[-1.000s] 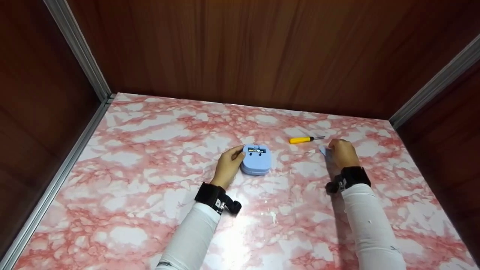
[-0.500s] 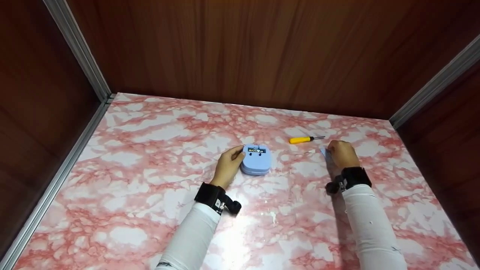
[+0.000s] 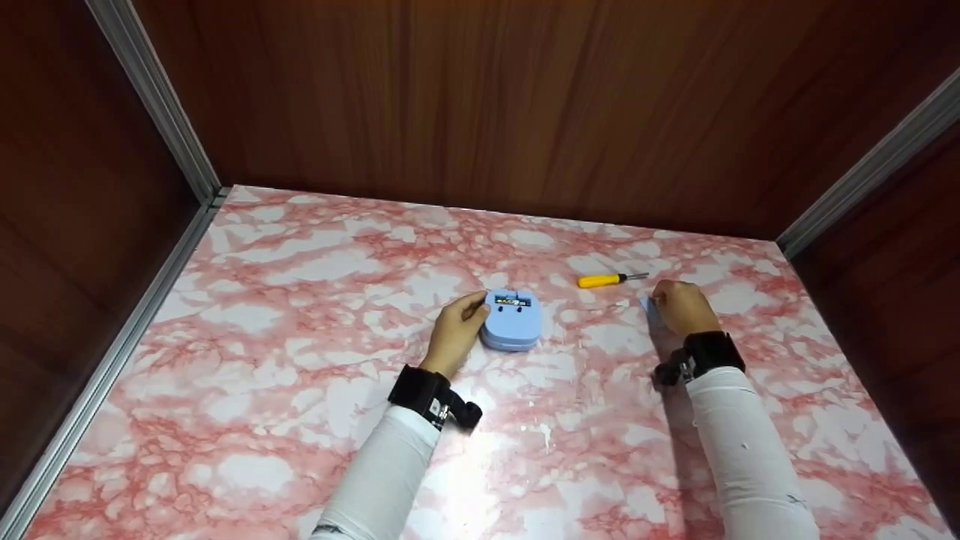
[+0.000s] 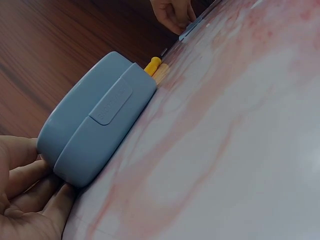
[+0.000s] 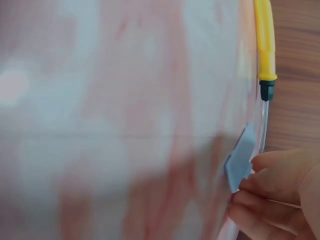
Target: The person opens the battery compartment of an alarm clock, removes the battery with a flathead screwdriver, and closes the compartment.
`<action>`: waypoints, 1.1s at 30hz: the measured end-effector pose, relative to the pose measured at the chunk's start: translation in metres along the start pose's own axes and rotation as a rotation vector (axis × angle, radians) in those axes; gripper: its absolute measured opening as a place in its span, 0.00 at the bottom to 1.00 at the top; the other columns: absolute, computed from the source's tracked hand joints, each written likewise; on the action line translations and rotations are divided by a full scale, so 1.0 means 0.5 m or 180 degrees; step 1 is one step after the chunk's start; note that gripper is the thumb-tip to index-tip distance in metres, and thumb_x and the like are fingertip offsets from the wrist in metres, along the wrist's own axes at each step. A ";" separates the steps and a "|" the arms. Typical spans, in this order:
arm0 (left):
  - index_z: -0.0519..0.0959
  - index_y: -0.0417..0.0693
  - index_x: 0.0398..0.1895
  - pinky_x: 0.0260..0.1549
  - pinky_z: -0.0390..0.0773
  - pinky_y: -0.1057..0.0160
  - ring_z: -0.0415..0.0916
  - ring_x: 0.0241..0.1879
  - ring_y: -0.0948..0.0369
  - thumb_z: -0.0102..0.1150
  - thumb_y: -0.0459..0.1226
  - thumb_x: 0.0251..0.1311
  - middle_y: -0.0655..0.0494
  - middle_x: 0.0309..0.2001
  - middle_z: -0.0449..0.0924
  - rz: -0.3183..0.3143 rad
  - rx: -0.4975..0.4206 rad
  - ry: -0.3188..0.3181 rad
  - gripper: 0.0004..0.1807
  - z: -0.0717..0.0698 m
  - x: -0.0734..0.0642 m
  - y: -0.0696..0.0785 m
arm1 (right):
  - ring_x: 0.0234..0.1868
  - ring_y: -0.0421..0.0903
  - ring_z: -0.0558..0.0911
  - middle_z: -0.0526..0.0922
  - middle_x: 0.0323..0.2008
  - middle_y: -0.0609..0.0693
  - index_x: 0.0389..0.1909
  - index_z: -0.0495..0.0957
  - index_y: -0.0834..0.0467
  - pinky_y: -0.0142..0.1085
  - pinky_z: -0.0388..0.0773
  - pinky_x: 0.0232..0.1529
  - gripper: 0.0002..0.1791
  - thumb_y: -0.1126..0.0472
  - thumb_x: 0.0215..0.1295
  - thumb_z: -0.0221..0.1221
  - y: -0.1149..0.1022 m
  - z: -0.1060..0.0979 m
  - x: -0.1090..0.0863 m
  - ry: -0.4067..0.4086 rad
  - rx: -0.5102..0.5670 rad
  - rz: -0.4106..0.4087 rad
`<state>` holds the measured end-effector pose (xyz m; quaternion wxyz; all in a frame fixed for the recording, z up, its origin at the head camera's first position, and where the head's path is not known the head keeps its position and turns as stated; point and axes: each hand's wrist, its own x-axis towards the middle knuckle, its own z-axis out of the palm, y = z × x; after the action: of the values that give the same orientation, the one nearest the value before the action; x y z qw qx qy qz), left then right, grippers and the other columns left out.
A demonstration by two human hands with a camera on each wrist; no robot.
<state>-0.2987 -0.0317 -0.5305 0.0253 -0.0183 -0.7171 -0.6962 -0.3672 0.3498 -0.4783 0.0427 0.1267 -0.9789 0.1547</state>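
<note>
A light-blue rounded plastic case point(image 3: 513, 327) lies on the table, with a dark slot showing small yellow and silver parts and two black dots on its top. My left hand point(image 3: 454, 330) holds it by its left side, thumb at the edge. A raised tab with unreadable lettering shows on the case's side point(image 4: 100, 120) in the left wrist view. To the right, my right hand point(image 3: 686, 309) pinches a small flat blue cover point(image 5: 241, 159) by its edge, low at the table surface. Part of the cover is hidden behind the fingers.
A yellow-handled screwdriver point(image 3: 600, 280) lies between and beyond the hands, its shaft pointing right towards the right hand. The table point(image 3: 315, 300) has a red-and-white marbled top. Dark wooden panels point(image 3: 480, 105) stand at the back and both sides.
The right hand has shifted very slightly left and down with the blue cover, which tilts a little differently. The left hand and the case stay in place.
</note>
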 end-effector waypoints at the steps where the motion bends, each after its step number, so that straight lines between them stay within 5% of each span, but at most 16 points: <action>1: 0.74 0.34 0.66 0.64 0.74 0.62 0.76 0.62 0.51 0.55 0.34 0.73 0.40 0.63 0.77 0.0006 0.0004 0.0000 0.22 0.000 0.000 0.000 | 0.45 0.66 0.83 0.84 0.41 0.71 0.45 0.80 0.73 0.60 0.80 0.48 0.11 0.73 0.70 0.51 -0.003 -0.001 0.002 -0.0066 0.0001 0.0046; 8: 0.73 0.35 0.67 0.65 0.74 0.62 0.75 0.63 0.51 0.55 0.34 0.73 0.40 0.63 0.77 -0.0020 -0.0012 -0.0005 0.22 0.000 0.000 0.001 | 0.46 0.64 0.82 0.82 0.44 0.71 0.55 0.77 0.73 0.60 0.80 0.49 0.16 0.65 0.74 0.54 -0.025 -0.003 0.010 -0.0251 -0.0039 0.0161; 22: 0.75 0.37 0.67 0.65 0.74 0.60 0.75 0.63 0.52 0.56 0.36 0.74 0.42 0.64 0.77 -0.0046 0.0065 -0.0003 0.22 -0.005 -0.002 0.001 | 0.45 0.64 0.80 0.78 0.47 0.70 0.57 0.76 0.70 0.56 0.81 0.50 0.18 0.68 0.69 0.60 -0.082 0.028 0.040 0.0120 0.0132 -0.0177; 33: 0.74 0.37 0.67 0.66 0.73 0.61 0.74 0.64 0.52 0.55 0.36 0.74 0.42 0.65 0.76 -0.0050 0.0029 -0.0020 0.22 -0.005 -0.001 0.001 | 0.61 0.67 0.73 0.70 0.63 0.69 0.68 0.69 0.65 0.58 0.74 0.63 0.29 0.68 0.67 0.62 -0.126 0.050 0.079 -0.0235 0.0015 -0.0339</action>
<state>-0.2979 -0.0342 -0.5298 0.0177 -0.0148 -0.7205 -0.6931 -0.3898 0.2746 -0.4787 0.0145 0.1844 -0.9713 0.1497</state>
